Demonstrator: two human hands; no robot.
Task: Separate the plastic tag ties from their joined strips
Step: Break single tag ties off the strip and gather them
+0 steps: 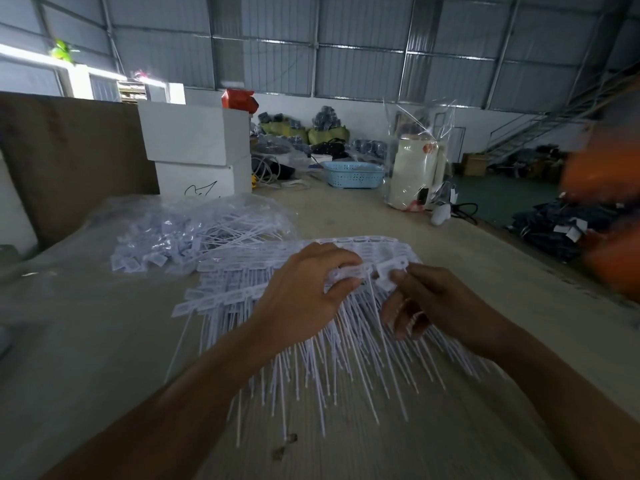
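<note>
- Both hands grip: left hand (304, 292) pinches the joined strip (346, 273), right hand (426, 299) pinches 1 end tag tie (391, 271).
- Twist close to the joint, strip held steady over the tabletop (104, 358).

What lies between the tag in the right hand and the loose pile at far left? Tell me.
The left hand, gripping the joined strip, sits directly beside the tag pinched by the right hand. Beyond it, more strips cover the table before the loose pile. All lie low; lifting over clears them.

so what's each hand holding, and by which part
Left hand grips the joined strip by its tag heads; right hand pinches one tag tie by its head.
</note>
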